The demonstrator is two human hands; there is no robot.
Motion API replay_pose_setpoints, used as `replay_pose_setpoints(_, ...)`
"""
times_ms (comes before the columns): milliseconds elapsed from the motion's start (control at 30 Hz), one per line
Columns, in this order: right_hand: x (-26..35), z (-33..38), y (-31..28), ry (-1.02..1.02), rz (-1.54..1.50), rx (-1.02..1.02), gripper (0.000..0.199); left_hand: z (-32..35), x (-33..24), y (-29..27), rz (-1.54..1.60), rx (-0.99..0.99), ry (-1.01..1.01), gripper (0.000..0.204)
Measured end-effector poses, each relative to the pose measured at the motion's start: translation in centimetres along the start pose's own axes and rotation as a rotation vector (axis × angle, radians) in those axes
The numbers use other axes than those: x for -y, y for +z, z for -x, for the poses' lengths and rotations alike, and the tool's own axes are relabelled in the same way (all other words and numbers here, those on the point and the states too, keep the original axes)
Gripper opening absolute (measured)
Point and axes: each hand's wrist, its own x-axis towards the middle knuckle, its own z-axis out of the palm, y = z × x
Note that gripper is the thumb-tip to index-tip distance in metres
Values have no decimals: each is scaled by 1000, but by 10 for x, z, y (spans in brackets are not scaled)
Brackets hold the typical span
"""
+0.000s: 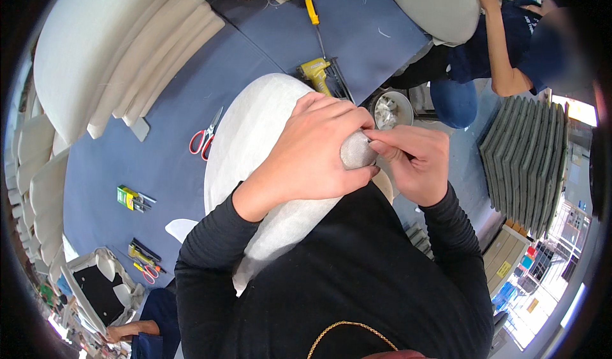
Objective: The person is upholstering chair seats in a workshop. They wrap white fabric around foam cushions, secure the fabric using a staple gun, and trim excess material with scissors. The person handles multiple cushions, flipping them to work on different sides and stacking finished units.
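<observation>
A pale fabric-covered panel (245, 129) with a rounded outline lies against my front, its near end over the table's edge. My left hand (312, 145) is closed around its right end, thumb below and fingers above. Between the hands bulges a rounded, grey fabric-covered corner (358, 152). My right hand (414, 161) pinches the fabric at the right side of this corner, thumb against fingers. Just beyond my left hand lies a yellow staple gun (317, 75). Red-handled scissors (207, 139) rest on the table left of the panel.
The blue-grey table (172, 161) holds a yellow-handled screwdriver (312, 14), a green staple box (131, 198) and another staple gun (141, 252). Padded panels (127, 46) are stacked far left. A bucket (403, 107) stands beyond my hands; grey panels (526, 161) stand right. Co-workers (516, 40) are nearby.
</observation>
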Motion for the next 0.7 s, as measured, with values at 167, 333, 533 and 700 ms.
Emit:
replay_pose_setpoints(167,16,-16,-15,-115,155,148,10,9,-3,-15,22,37,-42,51)
replay_pose_setpoints(333,4,-47,-11,-180,59,191,7,30,-11,-40,14,53,-64,53)
replay_pose_setpoints(533,-21,-76,104,-199,-758,140,32,120,46,-75,60,-261,-302,57)
replay_pose_setpoints(700,-47,-88,158,-59,-1187,189,34,371,132,-54,-831,89,-969,51)
